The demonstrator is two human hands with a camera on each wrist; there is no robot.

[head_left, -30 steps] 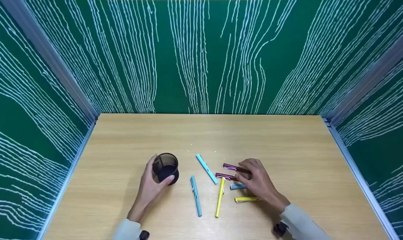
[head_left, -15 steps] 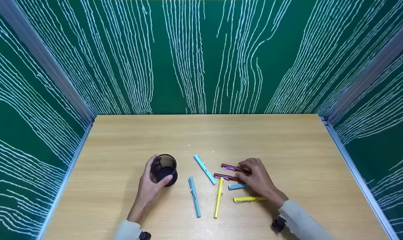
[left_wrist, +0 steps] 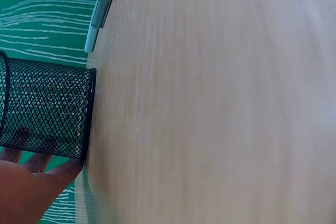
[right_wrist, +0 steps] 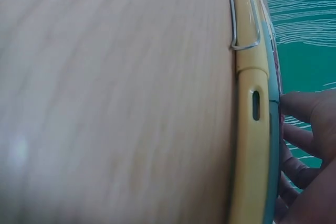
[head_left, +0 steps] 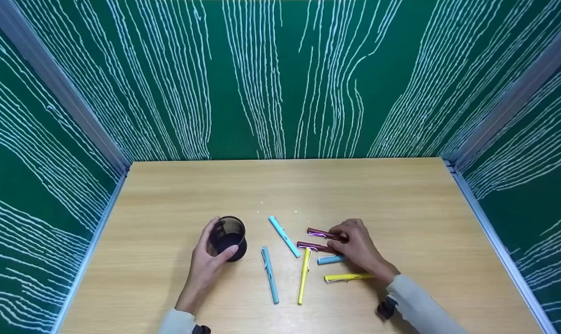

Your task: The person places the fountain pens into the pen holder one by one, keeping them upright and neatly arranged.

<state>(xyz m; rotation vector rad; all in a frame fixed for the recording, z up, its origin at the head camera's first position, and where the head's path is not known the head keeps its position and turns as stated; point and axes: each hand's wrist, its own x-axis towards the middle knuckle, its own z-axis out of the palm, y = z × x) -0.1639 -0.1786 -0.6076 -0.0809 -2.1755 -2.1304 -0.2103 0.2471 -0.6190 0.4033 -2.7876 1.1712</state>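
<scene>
My left hand (head_left: 207, 263) holds a black mesh pen cup (head_left: 233, 225), thumb at the near side and fingers round the far left. In the left wrist view the cup (left_wrist: 50, 106) stands upright on the table. My right hand (head_left: 360, 243) pinches the upper dark red pen (head_left: 321, 233) between thumb and fingers. A second dark red pen (head_left: 310, 246) lies just below it, its right end hidden by the thumb. Under that hand lie a blue pen (head_left: 329, 260) and a yellow pen (head_left: 343, 277), also seen as the yellow pen (right_wrist: 252, 145) in the right wrist view.
Between the hands lie a light blue pen (head_left: 284, 235), a teal pen (head_left: 270, 276) and another yellow pen (head_left: 304, 277). Small white specks dot the wooden table (head_left: 280, 183). Green panels (head_left: 243, 83) with white wavy lines enclose the back and sides.
My right thumb and fingers have closed in on the upper dark red pen. The left hand and cup keep their place; the whole view has shifted slightly.
</scene>
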